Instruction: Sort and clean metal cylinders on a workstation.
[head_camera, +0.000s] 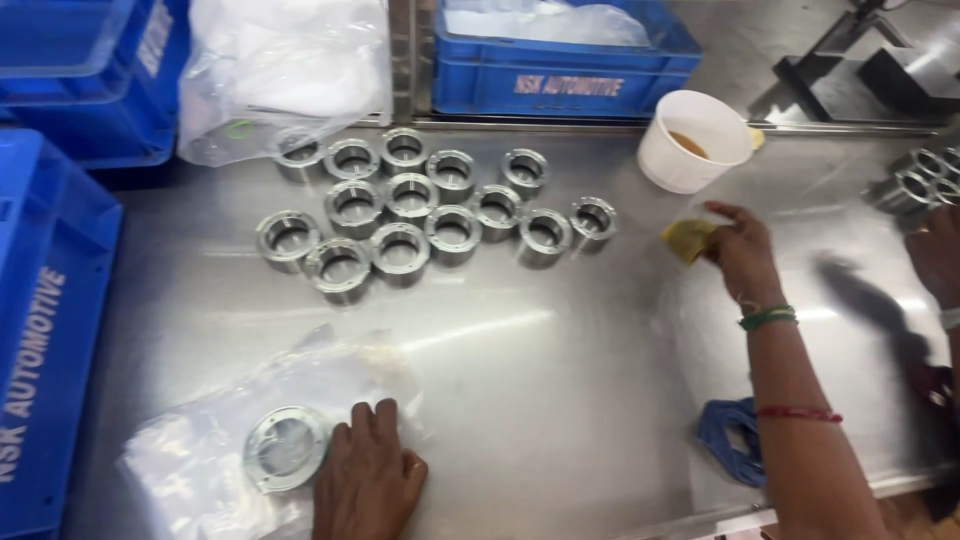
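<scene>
Your left hand (368, 475) is lying on the steel table (560, 400) near its front edge, fingers (372, 420) close together and bent, pressing on a clear plastic bag (220, 460). A flat metal ring (286, 447) is lying on this bag, just beside your fingertips; I cannot tell if they are touching it. Your right hand (742, 250) is reaching forward on the right side and is pinching a small yellow cloth (687, 239) between its fingertips, the cloth resting on the table. Just behind it a white paper cup (694, 140) is standing, with brown liquid inside. In the middle of the table a group of thick metal rings (430, 205) is standing in rows, well apart from both hands. A blue glove (735, 440) is lying beside your right forearm. Blue crates (45, 330) are standing at the left and behind. At the right edge another person's hand (938, 250) is showing, somewhat blurred, near some more metal rings (915, 180).
</scene>
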